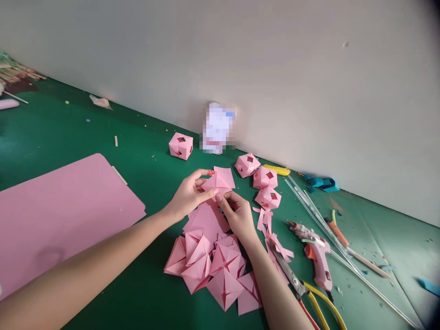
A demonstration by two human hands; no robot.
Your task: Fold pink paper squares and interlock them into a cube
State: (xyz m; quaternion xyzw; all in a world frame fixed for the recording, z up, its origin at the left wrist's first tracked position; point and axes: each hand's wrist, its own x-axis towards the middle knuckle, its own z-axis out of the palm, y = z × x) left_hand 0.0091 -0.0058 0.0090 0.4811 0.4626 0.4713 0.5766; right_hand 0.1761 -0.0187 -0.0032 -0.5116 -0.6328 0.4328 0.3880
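Observation:
Both my hands meet over a green table [147, 146] on a folded pink paper piece [220, 181]. My left hand [189, 195] pinches its left side between thumb and fingers. My right hand [237, 215] grips its lower edge with closed fingers. Just below my hands lies a pile of folded pink paper units [209, 261]. Behind the held piece stand three finished pink paper cubes [264, 178], and one more pink cube [180, 145] sits further left.
A large pink paper sheet [62, 211] lies at the left. At the right are a pink glue gun [318, 252], scissors with yellow handles [305, 293], clear glue sticks [323, 224], paper strips [266, 222] and a blue ribbon [323, 183]. A grey wall [275, 68] backs the table.

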